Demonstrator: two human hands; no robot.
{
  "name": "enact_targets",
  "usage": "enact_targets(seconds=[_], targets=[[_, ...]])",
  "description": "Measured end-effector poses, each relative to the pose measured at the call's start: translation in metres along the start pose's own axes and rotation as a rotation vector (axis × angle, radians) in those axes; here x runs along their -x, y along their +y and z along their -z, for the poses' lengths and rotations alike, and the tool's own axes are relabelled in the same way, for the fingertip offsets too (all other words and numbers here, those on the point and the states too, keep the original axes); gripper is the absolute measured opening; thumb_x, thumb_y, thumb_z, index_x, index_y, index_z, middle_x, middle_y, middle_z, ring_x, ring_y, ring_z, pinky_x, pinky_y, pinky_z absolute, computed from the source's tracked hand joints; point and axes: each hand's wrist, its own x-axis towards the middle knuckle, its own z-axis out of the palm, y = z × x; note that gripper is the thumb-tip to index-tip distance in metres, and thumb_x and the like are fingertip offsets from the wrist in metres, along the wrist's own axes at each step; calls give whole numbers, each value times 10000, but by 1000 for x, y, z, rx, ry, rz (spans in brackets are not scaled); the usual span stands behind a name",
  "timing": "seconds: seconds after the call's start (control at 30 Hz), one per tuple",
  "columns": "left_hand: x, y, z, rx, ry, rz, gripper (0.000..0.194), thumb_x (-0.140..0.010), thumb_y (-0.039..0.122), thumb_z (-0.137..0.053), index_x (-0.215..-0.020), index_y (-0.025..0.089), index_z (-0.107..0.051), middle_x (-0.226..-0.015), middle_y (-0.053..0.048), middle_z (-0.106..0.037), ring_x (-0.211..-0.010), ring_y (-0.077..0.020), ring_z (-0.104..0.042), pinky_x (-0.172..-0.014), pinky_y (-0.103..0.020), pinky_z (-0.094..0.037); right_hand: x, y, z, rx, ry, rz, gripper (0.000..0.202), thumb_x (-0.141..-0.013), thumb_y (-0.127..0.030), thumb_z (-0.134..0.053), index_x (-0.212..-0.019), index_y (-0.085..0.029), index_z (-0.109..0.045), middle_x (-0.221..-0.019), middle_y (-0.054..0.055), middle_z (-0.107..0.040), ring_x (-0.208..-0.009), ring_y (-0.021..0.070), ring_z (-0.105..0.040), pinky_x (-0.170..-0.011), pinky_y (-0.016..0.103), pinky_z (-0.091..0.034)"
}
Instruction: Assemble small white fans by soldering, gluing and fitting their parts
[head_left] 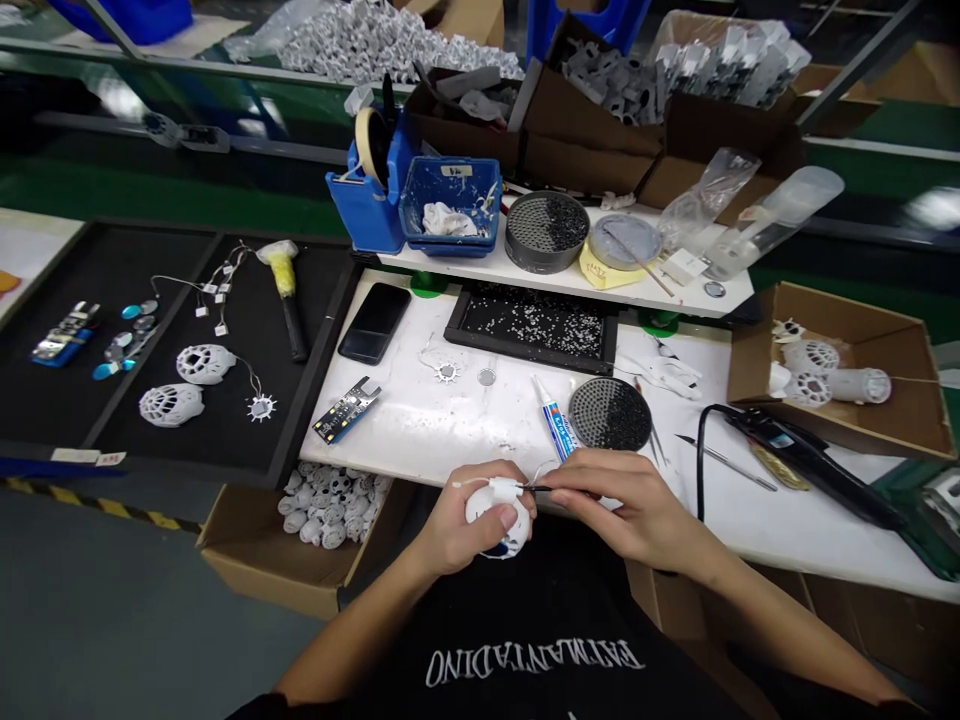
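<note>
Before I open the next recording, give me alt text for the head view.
A person's left grip holds a rounded white shell while the right grip holds a thin dark tool near its top. On the white workbench lie a smartphone, circuit board and nozzle-tipped tube.

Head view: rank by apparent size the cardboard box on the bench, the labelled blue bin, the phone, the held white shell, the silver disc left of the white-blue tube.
1. Cardboard box
2. Blue bin
3. Phone and white shell: unsure; the shell is nearer the camera and partly covered by the left hand
4. Silver disc
</note>
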Motion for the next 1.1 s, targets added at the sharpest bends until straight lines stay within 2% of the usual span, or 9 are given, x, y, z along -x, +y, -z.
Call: enact_targets(seconds=[0.1,0.2,0.33,0.57,0.73,0.87,0.93,1.0,1.1], targets=[[7,-6,-6,231,-48,95,411,-879,518,-780,-991,134,-683,-813,-92,-688,-618,-177,-664,-490,-237,-508,3,1,1,-39,-40,61,331,-1003,-87,-643,-1301,-203,-731,-979,65,-766,-831,162,-708,-729,280,-559],[13,-12,-10,355,-81,162,383,-861,481,-806,-978,137,-683,-841,-84,-670,-625,-178,-689,-446,-210,-504,8,3,2,-57,-96,88,417,-987,-45,-635,-1361,-214,-709,-1023,74,-770,-857,164,-707,-738,286,-557],[18,-17,-12,416,-115,216,393,-842,477,-823,-965,125,-699,-829,-87,-666,-611,-176,-693,-422,-186,-475,11,5,1,-68,-114,119,469,-969,-27,-650,-1399,-212,-692,-1029,84,-772,-873,166,-708,-731,282,-561],[19,-22,-12,488,-169,270,408,-815,490,-824,-913,116,-692,-795,-88,-670,-534,-171,-673,-393,-194,-430,16,5,-3,-68,-105,143,433,-967,-41,-653,-1363,-204,-715,-942,75,-745,-788,167,-683,-668,281,-549],[19,-22,-14,522,-215,286,454,-795,527,-833,-895,106,-694,-763,-92,-668,-511,-174,-658,-413,-214,-426,17,0,-6,-73,-100,128,398,-977,-40,-643,-1338,-189,-720,-1006,85,-770,-858,165,-721,-730,273,-580],[22,-12,-13,396,-140,263,471,-814,530,-835,-996,118,-699,-876,-97,-695,-656,-191,-707,-571,-250,-524,15,-12,6,10,-126,76,385,-993,-52,-636,-1348,-182,-707,-1076,90,-777,-920,158,-715,-776,267,-569],[23,-1,-11,303,-139,282,535,-876,600,-749,-1102,117,-707,-970,-127,-716,-779,-227,-725,-674,-288,-548,13,-20,17,72,-172,45,350,-1004,-68,-637,-1327,-180,-712,-1046,76,-770,-904,147,-698,-765,256,-540],[23,11,-7,187,-199,303,586,-953,646,-622,-1178,113,-716,-1057,-150,-712,-867,-241,-702,-748,-310,-532,9,-26,26,124,-221,41,304,-1022,-92,-627,-1301,-176,-714,-994,57,-757,-873,136,-680,-752,249,-509],[19,26,-1,-98,-325,237,496,-1041,557,-543,-1215,137,-742,-1085,-112,-645,-891,-192,-615,-780,-286,-464,2,-33,35,225,-302,99,269,-1049,-141,-609,-1301,-176,-697,-970,39,-745,-850,135,-661,-730,259,-473]])
